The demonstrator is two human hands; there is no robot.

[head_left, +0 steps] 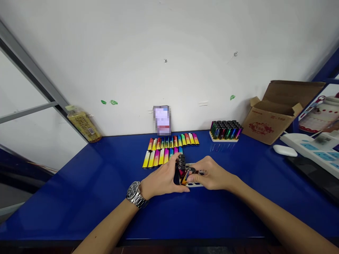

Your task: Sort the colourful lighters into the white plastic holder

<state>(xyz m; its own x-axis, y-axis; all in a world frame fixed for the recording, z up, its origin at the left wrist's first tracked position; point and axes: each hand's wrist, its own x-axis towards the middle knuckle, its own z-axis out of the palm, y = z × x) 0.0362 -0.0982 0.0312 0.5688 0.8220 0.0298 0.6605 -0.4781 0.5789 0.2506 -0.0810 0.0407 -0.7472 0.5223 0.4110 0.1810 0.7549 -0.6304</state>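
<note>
A white holder with round holes (197, 184) sits on the table in front of me, with several black-topped lighters (181, 163) standing at its left end. My left hand (162, 178) curves around that end, forefinger behind and thumb in front. My right hand (208, 173) pinches a yellow and dark lighter (185, 177), which tilts over the holder. The lower parts of the standing lighters are partly hidden by my hands. Beyond them lie two rows of colourful lighters, a front row (156, 157) and a back row (175, 141).
A filled lighter holder (225, 139) stands at the back right, beside an open cardboard box (265, 121). A phone (162, 120) leans on the wall. A bottle (83, 123) stands back left. A white case (285, 150), power strip (315, 151) and black object (315, 178) lie right.
</note>
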